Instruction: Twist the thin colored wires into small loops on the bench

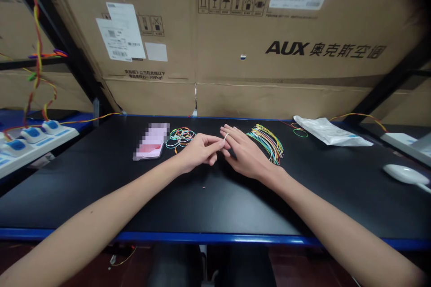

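My left hand (202,150) is closed in a pinch, its thumb and forefinger meeting at the fingers of my right hand (243,149). A thin white wire (226,136) loops round a finger of the right hand, and its end runs to the left hand's pinch. The right hand's fingers are stretched out, palm down. Behind my left hand lies a pile of coiled wires (180,138) in white, green and orange. Just right of my right hand is a bundle of loose coloured wires (267,141), lying side by side and partly hidden by that hand.
A phone (152,141) with a blurred screen lies left of the coils. On the right are a white plastic bag (328,132) and a white rounded device (406,172). A power strip (40,139) stands at the left. Large cardboard boxes (235,98) wall off the table's back.
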The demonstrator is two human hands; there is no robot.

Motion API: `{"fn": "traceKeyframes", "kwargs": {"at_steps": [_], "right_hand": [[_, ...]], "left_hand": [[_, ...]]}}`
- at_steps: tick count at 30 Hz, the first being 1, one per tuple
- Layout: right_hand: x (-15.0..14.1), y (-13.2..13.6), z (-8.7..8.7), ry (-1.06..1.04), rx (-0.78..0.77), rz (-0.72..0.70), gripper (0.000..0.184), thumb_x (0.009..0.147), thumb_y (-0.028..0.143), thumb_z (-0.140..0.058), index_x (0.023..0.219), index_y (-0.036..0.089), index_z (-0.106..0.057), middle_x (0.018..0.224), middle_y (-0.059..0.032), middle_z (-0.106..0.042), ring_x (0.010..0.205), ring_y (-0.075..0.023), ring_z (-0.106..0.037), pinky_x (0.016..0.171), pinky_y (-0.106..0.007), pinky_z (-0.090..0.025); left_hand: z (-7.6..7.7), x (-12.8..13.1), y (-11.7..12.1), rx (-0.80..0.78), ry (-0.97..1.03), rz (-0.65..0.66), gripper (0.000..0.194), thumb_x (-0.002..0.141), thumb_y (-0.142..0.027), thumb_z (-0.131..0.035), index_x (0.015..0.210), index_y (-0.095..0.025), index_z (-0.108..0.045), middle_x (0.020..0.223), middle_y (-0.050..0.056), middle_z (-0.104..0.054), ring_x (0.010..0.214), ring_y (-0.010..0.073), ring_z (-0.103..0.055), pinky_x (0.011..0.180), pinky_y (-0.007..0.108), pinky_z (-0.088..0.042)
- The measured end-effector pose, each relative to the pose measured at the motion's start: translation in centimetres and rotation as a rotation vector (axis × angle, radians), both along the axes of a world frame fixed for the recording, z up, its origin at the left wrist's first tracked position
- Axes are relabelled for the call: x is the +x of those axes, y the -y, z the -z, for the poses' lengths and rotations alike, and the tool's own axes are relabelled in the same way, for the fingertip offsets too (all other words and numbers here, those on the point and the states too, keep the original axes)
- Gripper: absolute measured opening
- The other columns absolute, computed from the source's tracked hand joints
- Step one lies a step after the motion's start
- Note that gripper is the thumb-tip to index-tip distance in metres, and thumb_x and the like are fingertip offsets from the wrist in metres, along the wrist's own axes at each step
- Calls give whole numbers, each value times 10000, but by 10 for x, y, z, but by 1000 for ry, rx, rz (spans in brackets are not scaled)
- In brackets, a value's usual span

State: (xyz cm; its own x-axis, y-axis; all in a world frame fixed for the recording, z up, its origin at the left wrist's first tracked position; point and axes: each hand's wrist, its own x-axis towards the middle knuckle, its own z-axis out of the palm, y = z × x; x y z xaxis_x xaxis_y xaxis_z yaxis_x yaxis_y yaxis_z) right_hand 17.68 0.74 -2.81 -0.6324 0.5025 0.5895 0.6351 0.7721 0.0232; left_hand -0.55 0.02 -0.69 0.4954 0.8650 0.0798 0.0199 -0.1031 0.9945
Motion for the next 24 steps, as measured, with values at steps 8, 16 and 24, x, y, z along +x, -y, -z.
{"fn": "traceKeyframes", "kwargs": {"at_steps": [8, 16, 24], "right_hand": [[-1, 3, -4, -39, 8, -18, 458, 894, 195, -441, 1331, 59, -435, 1355, -193, -495, 1345, -255, -369, 1113, -479, -351], [-1, 1, -1, -3, -22, -20, 464, 839, 159, -473, 1291, 52, -471, 1358, -209, -486, 1350, -289, -353, 1100, -508, -352], [-1, 1, 0, -18, -26, -25, 441, 862, 204, -474, 1272, 42, -482, 1343, -220, -497, 1334, -288, -379, 1101, -495, -357]], "left_hand": [[1, -4, -11, -112, 119, -240, 156, 805, -260, -634, 858, -120, -677, 761, 60, -669, 415, 27, -450, 365, 159, -238], [-1, -8, -7, -322, 262, 245, 249, 821, -319, -631, 967, -120, -666, 807, 41, -610, 497, 53, -511, 400, 170, -329], [1, -6, -8, -122, 67, 130, 239, 854, -334, -590, 933, -119, -660, 742, 46, -637, 473, 56, -517, 391, 164, -313]]}}
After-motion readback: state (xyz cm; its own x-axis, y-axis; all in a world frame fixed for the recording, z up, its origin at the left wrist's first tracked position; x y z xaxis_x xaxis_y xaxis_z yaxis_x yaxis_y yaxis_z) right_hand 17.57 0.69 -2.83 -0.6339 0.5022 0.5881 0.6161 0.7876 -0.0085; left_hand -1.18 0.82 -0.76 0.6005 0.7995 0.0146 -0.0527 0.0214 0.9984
